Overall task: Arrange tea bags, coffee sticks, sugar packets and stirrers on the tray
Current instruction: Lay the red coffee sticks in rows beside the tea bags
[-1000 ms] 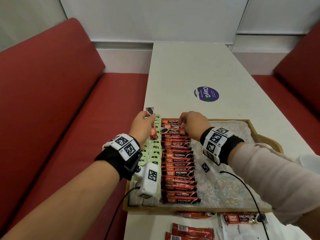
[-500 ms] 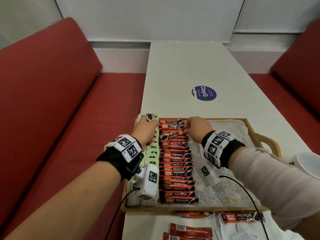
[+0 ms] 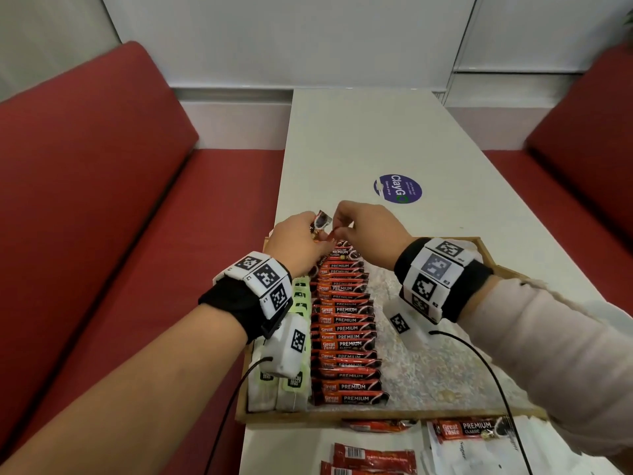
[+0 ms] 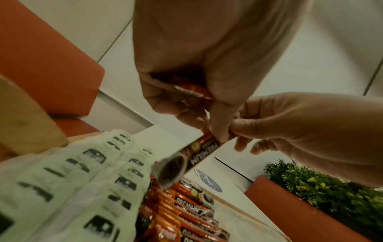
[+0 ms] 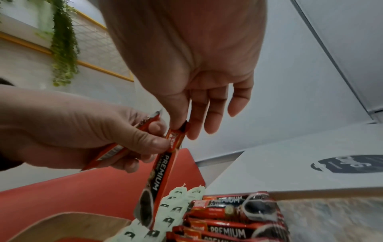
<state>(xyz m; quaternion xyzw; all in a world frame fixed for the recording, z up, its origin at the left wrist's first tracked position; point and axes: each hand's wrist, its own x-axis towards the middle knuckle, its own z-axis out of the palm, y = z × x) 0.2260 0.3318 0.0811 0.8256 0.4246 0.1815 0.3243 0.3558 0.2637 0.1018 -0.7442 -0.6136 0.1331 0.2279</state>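
Note:
A wooden tray (image 3: 376, 414) holds a column of green tea bags (image 3: 298, 382) and, beside it, a long column of red coffee sticks (image 3: 346, 330). Above the tray's far left corner my left hand (image 3: 317, 234) grips a few coffee sticks (image 3: 322, 221). My right hand (image 3: 339, 228) meets it there. In the right wrist view, thumb and forefinger of that right hand (image 5: 178, 129) pinch the top end of one coffee stick (image 5: 159, 180), which hangs down over the tea bags (image 5: 176, 208). The left hand (image 4: 196, 106) also touches this hanging stick (image 4: 199, 153).
Loose coffee sticks (image 3: 373, 455) and another (image 3: 472, 430) lie on the white table in front of the tray, on white paper packets (image 3: 462, 454). A purple sticker (image 3: 397, 188) marks the table beyond. Red benches (image 3: 102, 200) flank both sides.
Both hands rose from the far end of the coffee column. The right hand moved left to the left hand and now pinches a stick held there.

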